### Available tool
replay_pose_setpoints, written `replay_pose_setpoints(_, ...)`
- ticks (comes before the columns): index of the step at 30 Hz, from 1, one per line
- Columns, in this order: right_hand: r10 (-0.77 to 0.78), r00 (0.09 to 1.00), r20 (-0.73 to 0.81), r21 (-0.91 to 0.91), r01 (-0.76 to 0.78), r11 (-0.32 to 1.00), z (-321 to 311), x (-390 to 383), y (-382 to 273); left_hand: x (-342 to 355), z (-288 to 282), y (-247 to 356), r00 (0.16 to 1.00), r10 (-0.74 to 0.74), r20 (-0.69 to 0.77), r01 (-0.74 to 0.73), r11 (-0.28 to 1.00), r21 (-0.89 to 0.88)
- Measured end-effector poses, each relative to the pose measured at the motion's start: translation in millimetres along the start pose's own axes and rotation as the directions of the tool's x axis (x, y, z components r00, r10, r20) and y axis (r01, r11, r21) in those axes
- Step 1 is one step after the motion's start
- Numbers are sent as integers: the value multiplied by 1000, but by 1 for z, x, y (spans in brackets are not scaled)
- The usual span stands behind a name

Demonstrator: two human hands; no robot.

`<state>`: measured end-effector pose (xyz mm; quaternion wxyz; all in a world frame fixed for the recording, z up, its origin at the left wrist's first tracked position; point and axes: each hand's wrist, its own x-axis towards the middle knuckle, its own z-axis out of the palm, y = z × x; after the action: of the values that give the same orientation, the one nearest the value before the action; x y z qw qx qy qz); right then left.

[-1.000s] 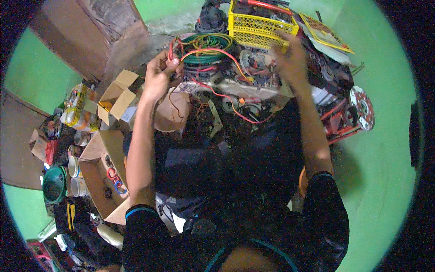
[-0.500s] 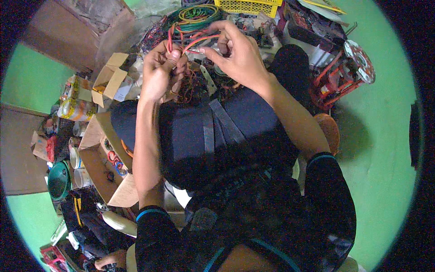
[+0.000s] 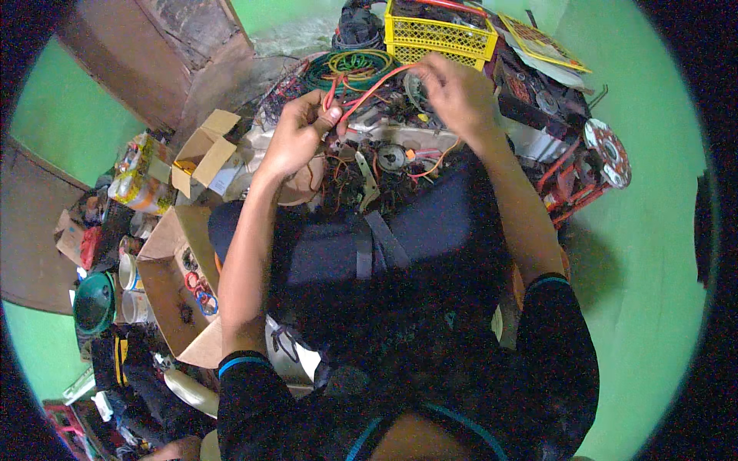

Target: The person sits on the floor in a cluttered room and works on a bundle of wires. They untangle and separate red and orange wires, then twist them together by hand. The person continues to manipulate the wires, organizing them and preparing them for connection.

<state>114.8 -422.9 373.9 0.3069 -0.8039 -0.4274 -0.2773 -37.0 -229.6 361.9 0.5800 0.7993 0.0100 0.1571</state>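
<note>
My left hand [image 3: 306, 129] pinches a looped bunch of red-orange wire [image 3: 377, 91] between thumb and fingers, above the cluttered work surface. Farther right and a little higher, my right hand [image 3: 459, 98] has its fingers curled round the same wire, which runs in an arc between the two hands. Blur softens the right fingertips. Beneath the hands lie a pair of pliers or cutters with pale handles [image 3: 367, 178], a small round dial-like part [image 3: 391, 157] and tangled wire scraps [image 3: 336, 173]. Behind them rests a coil of green and yellow wire [image 3: 355, 67].
Yellow plastic crates [image 3: 442, 32] stand at the back. Open cardboard boxes [image 3: 178, 288] and a green basin [image 3: 94, 302] sit on the left. A red-framed stand with a round disc [image 3: 607, 154] is at the right. A dark cushion-like bundle [image 3: 384, 238] covers my lap.
My right hand has moved right, away from the left, drawing the wire out into a longer arc. The view has shifted, showing more of the crates and work surface.
</note>
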Motion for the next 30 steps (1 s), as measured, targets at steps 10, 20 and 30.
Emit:
replay_pose_setpoints(10, -27, 998, 55, 57, 24, 998, 120, 72, 68, 82, -36, -47, 991, -127, 37, 120, 981, 151)
replay_pose_setpoints(20, 93, 917, 387, 150, -162, 975, 103, 25, 45, 52, -19, -70, 945, -318, -75, 318, 948, -2)
replay_pose_setpoints(30, 201, 977, -65, -87, -207, 975, 28, 24, 110, -14, -43, -50, 948, -217, -232, 234, 971, 49)
